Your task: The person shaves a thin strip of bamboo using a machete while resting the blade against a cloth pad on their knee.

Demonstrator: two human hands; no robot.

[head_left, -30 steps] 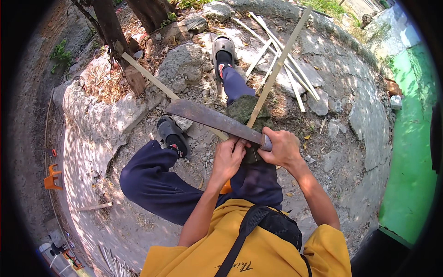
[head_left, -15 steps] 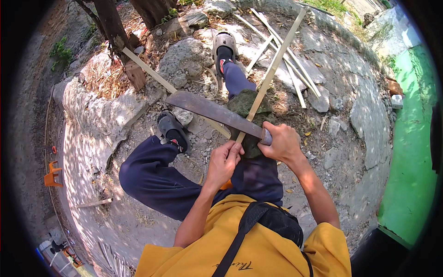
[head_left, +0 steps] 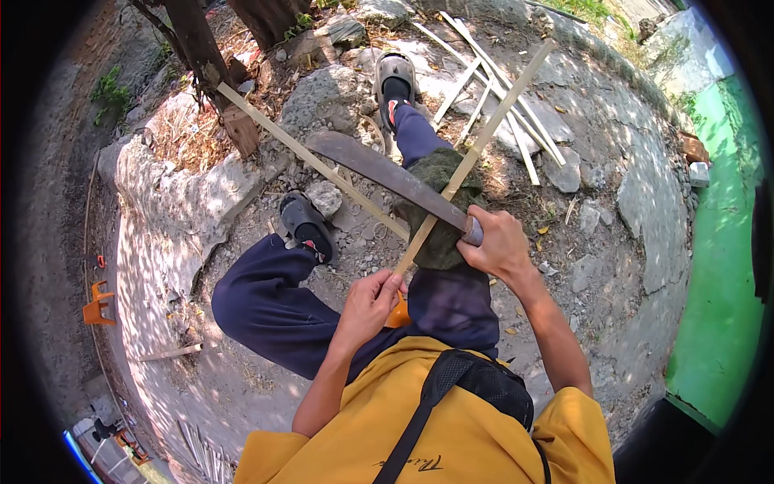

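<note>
My right hand (head_left: 498, 244) is wrapped round the short handle of a machete (head_left: 383, 176). Its broad dark blade points to the far left and crosses a pale bamboo strip (head_left: 488, 133). My left hand (head_left: 372, 305) pinches that strip's near end between thumb and fingers, apart from the blade. From there the strip slants up to the far right, over a dark green cloth pad (head_left: 439, 242) on my right knee. A second bamboo strip (head_left: 322, 168) runs from the tree trunk to beside the pad, passing by the machete's tip; neither hand touches it.
Several cut strips (head_left: 504, 89) lie on the ground beyond my right foot. Tree trunks (head_left: 193, 44) and rough rocks (head_left: 322, 101) stand at the far left. An orange chair (head_left: 98, 304) is at the left edge, a green wall (head_left: 713, 282) at the right.
My left hand has drawn the strip toward me and left, so more of it shows between hand and blade. The machete's tip has swung away from me, uncovering more of the second strip.
</note>
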